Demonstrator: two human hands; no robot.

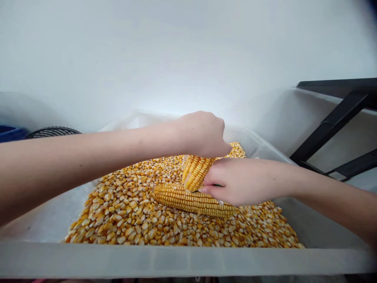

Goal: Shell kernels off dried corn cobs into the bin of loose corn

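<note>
Corn is in both hands: an upright, golden-yellow dried cob [196,172] stands near the middle of a translucent grey plastic tub [182,259], its top covered by the left hand [203,133], whose fingers are curled tight round that end. The right hand [235,182] presses against the cob's lower side from the right, fingers closed on something thin and dark green of which only a sliver shows; what it is cannot be told. Just below and touching the right hand lies a second long yellow cob [188,200], flat on its side and angled down to the right. Both cobs rest on a deep bed of loose yellow corn kernels [126,212] that fills most of the tub's floor. Beyond the tub are a white wall, a black ribbed round object [53,132] and a blue container [10,133] at the left edge, and a black metal frame [338,118] at the right.
</note>
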